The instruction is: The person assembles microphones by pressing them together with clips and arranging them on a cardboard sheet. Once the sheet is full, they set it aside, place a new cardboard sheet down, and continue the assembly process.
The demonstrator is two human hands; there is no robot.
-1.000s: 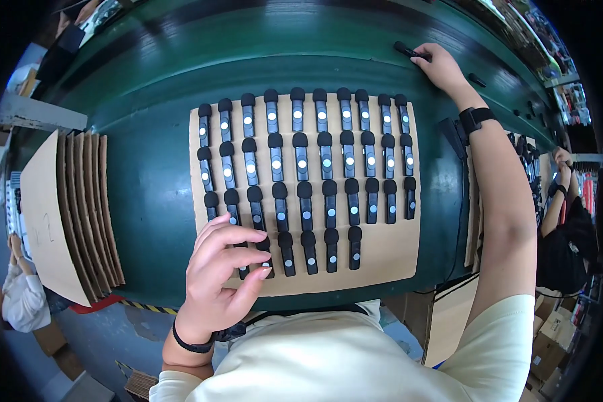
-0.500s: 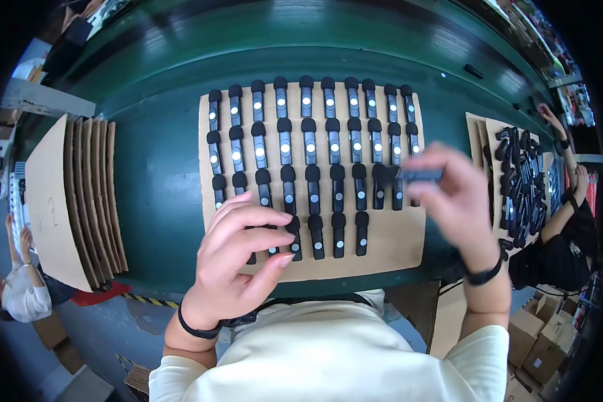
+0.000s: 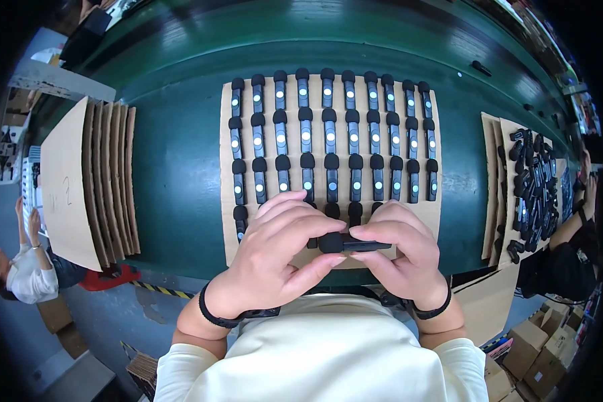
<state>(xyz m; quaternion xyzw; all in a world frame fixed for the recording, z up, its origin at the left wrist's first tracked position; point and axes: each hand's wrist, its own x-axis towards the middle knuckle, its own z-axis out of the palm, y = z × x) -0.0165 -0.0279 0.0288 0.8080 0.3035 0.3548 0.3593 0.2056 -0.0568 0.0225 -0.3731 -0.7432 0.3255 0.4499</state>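
Observation:
Low over the near part of a cardboard sheet (image 3: 431, 213), a small black clip-on microphone (image 3: 372, 246) lies sideways between my two hands. My left hand (image 3: 264, 254) pinches its black foam cap (image 3: 330, 242) between thumb and fingers. The body end is gripped by my right hand (image 3: 409, 253), thumb below and fingers above. Rows of similar microphones (image 3: 330, 134) stand out on the sheet, foam ends pointing away from me, each with a pale round dot. My hands hide much of the nearest row.
At the left stand several upright cardboard sheets (image 3: 70, 187). To the right, a pile of loose black microphones (image 3: 534, 184) rests on cardboard, near a co-worker's arm (image 3: 569, 224). Another person (image 3: 33, 275) is at far left. A single black piece (image 3: 481, 68) lies on the green table (image 3: 174, 167).
My right hand has brought the microphone left and nearer to my body. My left hand has moved right and closed on its foam cap. The whole view has shifted slightly.

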